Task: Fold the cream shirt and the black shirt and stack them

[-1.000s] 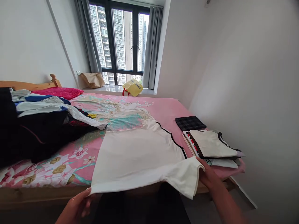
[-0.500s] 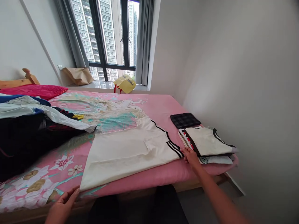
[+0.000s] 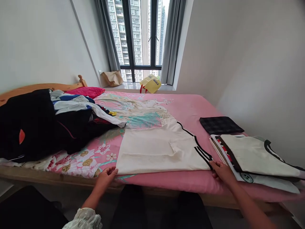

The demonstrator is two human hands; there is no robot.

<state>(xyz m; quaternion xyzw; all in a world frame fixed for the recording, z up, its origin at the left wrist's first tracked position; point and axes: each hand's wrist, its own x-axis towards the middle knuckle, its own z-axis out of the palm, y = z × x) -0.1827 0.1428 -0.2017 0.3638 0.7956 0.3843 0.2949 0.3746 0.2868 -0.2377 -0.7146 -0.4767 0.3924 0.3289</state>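
While the shirt [image 3: 147, 141] lies along the near side of the bed [image 3: 188, 103], its long axis runs left to right, nearly in line with the bed's edge; it spreads away from the fingers, its near side spanning between them; the left hand [image 3: 106, 176] is at the near left corner, fingers pinching the cloth; the right hand [image 3: 221, 171] is at the near right corner, fingers pinching beside the stripes [image 3: 202, 156]; neither is nearer, since each touches its own corner; the pile [image 3: 252, 156] lies just right of the right hand.
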